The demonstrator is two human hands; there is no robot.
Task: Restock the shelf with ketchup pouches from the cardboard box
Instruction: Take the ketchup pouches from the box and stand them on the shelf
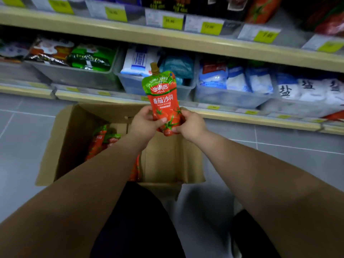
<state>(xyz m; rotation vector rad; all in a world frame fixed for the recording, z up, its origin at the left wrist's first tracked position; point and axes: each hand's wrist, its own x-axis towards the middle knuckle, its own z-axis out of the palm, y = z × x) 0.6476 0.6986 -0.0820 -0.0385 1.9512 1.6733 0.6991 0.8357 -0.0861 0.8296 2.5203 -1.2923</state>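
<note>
**Q:** What containers are there, from left to right?

**A:** On the far lower shelf (pixel 111 96), a grey tub (pixel 74 78) holds green and dark foil packets (pixel 87 57). Nearer, on the floor, an open cardboard box (pixel 63 142) has red pouches (pixel 96 142) standing in its left half. Above its far edge, an upright ketchup pouch (pixel 163 101) is held spout up. The left hand (pixel 144 123) grips its lower left edge, thumb across the front. The right hand (pixel 191 125) pinches the lower right corner. Behind the pouch, a clear tub (pixel 130 84) holds white-and-blue bags. A second clear tub (pixel 229 99) to the right holds blue-and-white bags.

**Q:** What is hard to make out?

**A:** The left forearm covers part of the box, so the pouches inside cannot be counted. The white bags (pixel 309 88) at far right are printed 盐, but what holds them is unclear. The yellow price labels (pixel 211 27) are too blurred to read. Goods on the top shelf are cut off.
</note>
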